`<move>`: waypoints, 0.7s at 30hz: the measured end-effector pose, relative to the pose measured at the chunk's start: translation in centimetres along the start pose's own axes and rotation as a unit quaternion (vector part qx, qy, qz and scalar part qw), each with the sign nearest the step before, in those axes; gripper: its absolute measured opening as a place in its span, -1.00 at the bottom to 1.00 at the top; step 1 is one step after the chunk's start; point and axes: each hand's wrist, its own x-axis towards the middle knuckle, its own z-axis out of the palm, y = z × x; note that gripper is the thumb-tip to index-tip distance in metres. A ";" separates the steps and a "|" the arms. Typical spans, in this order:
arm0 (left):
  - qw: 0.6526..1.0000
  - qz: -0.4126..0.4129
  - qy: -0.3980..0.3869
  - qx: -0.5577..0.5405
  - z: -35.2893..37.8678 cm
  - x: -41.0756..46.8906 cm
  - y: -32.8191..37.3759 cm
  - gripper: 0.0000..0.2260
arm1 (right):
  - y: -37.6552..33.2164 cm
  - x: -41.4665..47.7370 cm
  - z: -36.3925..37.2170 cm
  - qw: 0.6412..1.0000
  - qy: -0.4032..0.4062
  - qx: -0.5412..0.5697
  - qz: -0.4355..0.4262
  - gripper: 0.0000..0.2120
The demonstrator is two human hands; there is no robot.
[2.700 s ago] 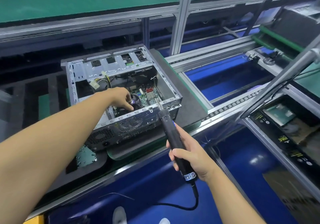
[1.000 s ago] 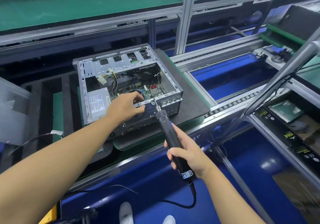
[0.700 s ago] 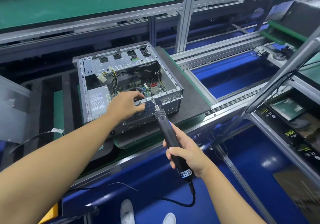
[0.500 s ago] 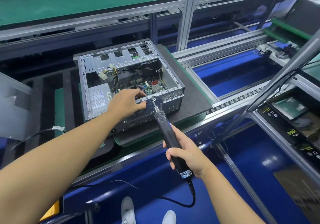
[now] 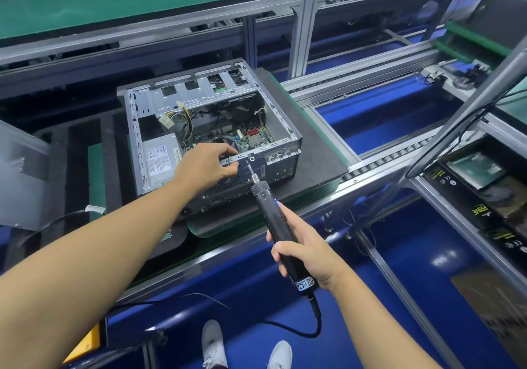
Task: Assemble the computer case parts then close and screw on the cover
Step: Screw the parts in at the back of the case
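One long conveyor surface [image 5: 379, 166] of aluminium rails runs across the view and carries a dark pallet [image 5: 319, 152]. On that pallet the computer case [image 5: 199, 94] lies on its side, open side up. Inside it, a grey power supply [image 5: 161, 159] sits against the left wall and the green motherboard [image 5: 251, 137] lies on the floor to the right, with yellow wires [image 5: 184, 119] just behind the supply. The left hand [image 5: 208, 166] reaches over the case's near rim, its fingers [image 5: 228, 150] and thumb pinching that metal rim. The right hand [image 5: 308, 254] has its fingers wrapped tight round a black electric screwdriver [image 5: 273, 214], held tilted, whose bit [image 5: 251, 170] meets the same rim just beside the left thumb.
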 end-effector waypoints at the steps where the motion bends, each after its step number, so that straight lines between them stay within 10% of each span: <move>1: 1.000 -0.001 0.000 -0.002 0.0 0.0 0.0 -0.81 | 0.0 0.0 0.0 1.000 0.000 0.000 -0.001 -0.26; 21: 0.999 -0.029 0.003 -0.031 -0.1 -0.1 -0.2 -0.80 | -0.4 0.2 0.5 1.000 -0.005 -0.003 0.000 -0.27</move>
